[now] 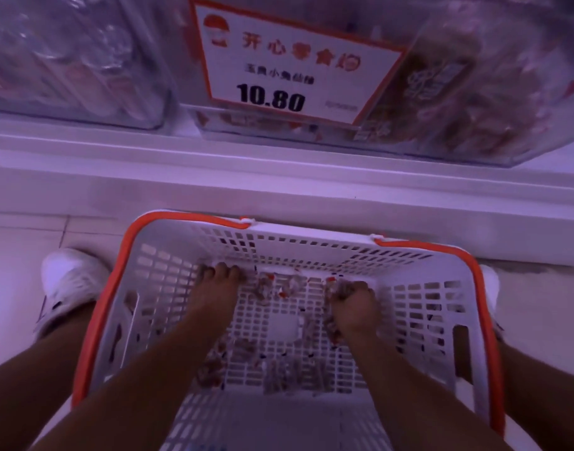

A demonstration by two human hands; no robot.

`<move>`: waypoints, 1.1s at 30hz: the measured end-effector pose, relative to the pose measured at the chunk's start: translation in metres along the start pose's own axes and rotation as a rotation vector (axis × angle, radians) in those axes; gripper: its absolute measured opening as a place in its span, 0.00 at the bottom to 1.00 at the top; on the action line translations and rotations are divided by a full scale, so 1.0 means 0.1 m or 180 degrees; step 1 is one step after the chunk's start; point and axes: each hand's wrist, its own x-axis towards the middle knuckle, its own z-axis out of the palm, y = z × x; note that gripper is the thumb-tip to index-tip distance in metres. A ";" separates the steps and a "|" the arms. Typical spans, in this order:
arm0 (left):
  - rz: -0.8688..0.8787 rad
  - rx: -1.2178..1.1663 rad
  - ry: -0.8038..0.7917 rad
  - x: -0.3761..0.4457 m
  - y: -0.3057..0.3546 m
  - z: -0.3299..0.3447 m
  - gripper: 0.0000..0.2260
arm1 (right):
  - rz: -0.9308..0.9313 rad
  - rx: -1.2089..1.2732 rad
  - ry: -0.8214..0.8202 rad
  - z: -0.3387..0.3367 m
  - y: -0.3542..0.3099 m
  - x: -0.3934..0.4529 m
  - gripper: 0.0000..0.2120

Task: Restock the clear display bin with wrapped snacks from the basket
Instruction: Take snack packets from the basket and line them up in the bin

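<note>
At nine o'clock a white sneaker (pixel 72 281) stands on the tiled floor just beside the basket (pixel 155 288), a white slotted one with an orange rim that fills the lower middle of the view. Both forearms reach down into it. The left hand (pixel 219 281) lies toward the basket's ten o'clock corner, fingers curled down onto the slotted bottom; whether it holds anything I cannot tell (the picture is blurred there). Between the hands, at twelve o'clock of the basket floor, a few wrapped snacks (pixel 272 288) lie loose, and more sit scattered toward six o'clock. The right hand (pixel 352 309) is at two o'clock, closed in a fist around a bunch of the snacks, wrappers poking out above and below the fingers. Above the basket, on the white shelf, a price card (pixel 288 63) reading 10.80 stands at twelve o'clock, and the clear display bin (pixel 474 102) with wrapped goods sits at one o'clock.
</note>
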 end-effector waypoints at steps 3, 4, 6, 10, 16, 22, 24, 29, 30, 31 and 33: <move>-0.0157 -0.0343 0.0089 0.05 -0.03 0.08 0.16 | 0.0053 0.0373 0.0064 -0.02 0.07 0.01 0.11; -0.0323 -0.0512 0.0069 0.06 0.00 0.08 0.17 | 0.0047 0.0390 0.0199 -0.02 0.08 -0.02 0.13; -0.0558 -0.0643 -0.0068 0.07 0.10 0.07 0.20 | -0.0085 0.0439 0.0241 0.03 0.07 -0.07 0.15; -0.0713 -0.1094 -0.0164 0.04 0.28 0.01 0.22 | -0.0131 -0.0167 -0.0116 0.19 -0.05 -0.10 0.21; -0.0852 -0.2096 -0.0244 0.08 0.55 0.03 0.21 | -0.0237 -0.0321 -0.0059 0.20 -0.08 -0.04 0.17; -0.1201 -0.1805 -0.0033 0.10 0.78 0.04 0.17 | -0.0062 0.0933 -0.0363 0.28 -0.12 -0.18 0.09; -0.1145 -0.1879 -0.0091 0.07 0.83 0.03 0.16 | 0.0060 0.1415 -0.0329 0.30 -0.20 -0.26 0.12; -0.0931 -0.3431 -0.0066 0.08 0.82 -0.03 0.04 | -0.0406 0.0340 0.0062 0.22 0.03 -0.57 0.12; -0.0787 -0.3413 -0.0149 0.10 0.83 -0.05 0.04 | -0.0497 0.0137 0.0092 0.25 0.09 -0.64 0.14; -0.0641 -0.3361 -0.0241 0.11 0.87 -0.06 0.04 | -0.0568 -0.0087 0.0079 0.29 0.11 -0.70 0.17; -0.0494 -0.3243 -0.0499 0.16 0.96 -0.04 0.06 | -0.0597 -0.0654 -0.0231 0.42 0.10 -0.79 0.22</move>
